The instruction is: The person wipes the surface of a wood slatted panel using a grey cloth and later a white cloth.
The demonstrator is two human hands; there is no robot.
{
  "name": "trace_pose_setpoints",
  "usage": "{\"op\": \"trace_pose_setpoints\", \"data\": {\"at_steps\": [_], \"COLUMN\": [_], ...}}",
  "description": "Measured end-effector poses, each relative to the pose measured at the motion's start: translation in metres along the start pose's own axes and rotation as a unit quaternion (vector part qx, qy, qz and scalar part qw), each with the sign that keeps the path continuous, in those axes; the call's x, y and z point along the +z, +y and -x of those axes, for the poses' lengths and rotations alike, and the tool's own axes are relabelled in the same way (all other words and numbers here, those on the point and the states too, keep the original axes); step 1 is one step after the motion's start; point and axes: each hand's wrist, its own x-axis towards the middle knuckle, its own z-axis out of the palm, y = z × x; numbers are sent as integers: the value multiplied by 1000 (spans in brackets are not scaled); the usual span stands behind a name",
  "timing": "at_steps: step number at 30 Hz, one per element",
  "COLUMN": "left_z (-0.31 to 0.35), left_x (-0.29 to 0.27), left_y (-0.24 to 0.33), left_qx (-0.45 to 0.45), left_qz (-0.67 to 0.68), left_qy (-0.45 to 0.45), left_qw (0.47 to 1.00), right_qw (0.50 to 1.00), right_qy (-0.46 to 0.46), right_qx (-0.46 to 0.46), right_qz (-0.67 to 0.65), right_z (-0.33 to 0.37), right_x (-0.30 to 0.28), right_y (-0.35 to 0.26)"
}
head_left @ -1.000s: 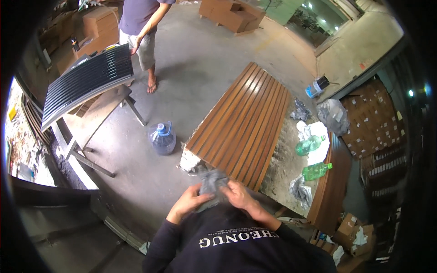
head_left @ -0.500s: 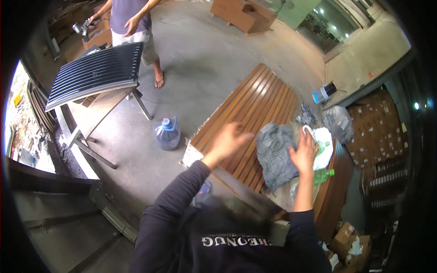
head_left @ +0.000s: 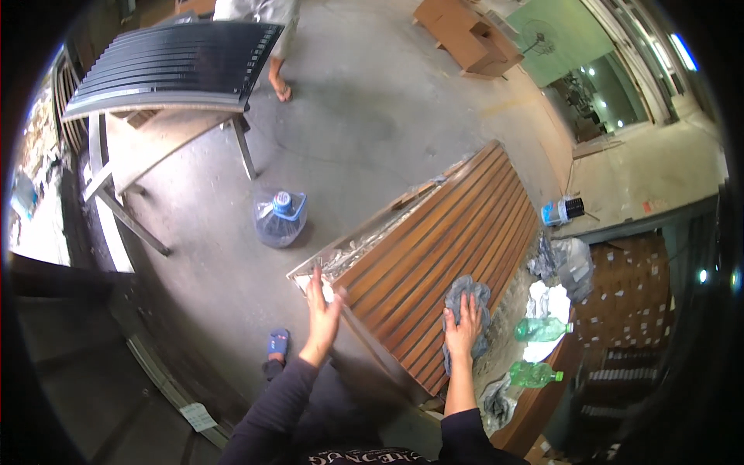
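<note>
A brown slatted wooden panel [head_left: 434, 263] lies slanting in front of me. Bunched on its near right part is a grey cloth [head_left: 480, 298], pressed against the slats under my right hand [head_left: 463, 332], whose fingers reach over the top of it. My left hand [head_left: 322, 318] is at the panel's near left corner, fingers apart, with nothing in it. Whether it touches the edge, I cannot tell. Beside the panel on the right lie two green plastic bottles, an upper bottle [head_left: 542, 329] on white crumpled material [head_left: 547, 298] and a lower bottle [head_left: 535, 375].
A large clear jug [head_left: 280, 221] with a blue cap stands on the floor to the left. Farther off, a dark ribbed panel [head_left: 178, 66] rests on a trestle stand, with a person [head_left: 280, 70] behind it. Clear plastic bags [head_left: 572, 267] and a blue container [head_left: 554, 213] are at right.
The grey cloth has gone from spread out at the right to bunched on the slats under my right hand. My left hand has moved left and nearer. The view has shifted.
</note>
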Motion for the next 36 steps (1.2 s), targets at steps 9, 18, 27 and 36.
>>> {"op": "trace_pose_setpoints", "data": {"at_steps": [9, 18, 27, 36], "left_z": [39, 37, 38, 36], "left_x": [28, 37, 36, 36], "left_y": [-31, -26, -27, -31], "left_qx": [69, 49, 62, 75], "left_qz": [-124, -118, -109, -105], "left_qy": [-121, -124, -111, -103], "left_qw": [983, 984, 986, 986], "right_qw": [937, 903, 875, 892], "right_qy": [-52, -11, -16, 17], "right_qx": [-321, -372, -424, -394], "right_qz": [-129, -216, -233, -222], "right_z": [26, -23, -35, -48], "right_x": [-22, -13, -15, -7], "right_y": [-154, -179, -189, -191]}}
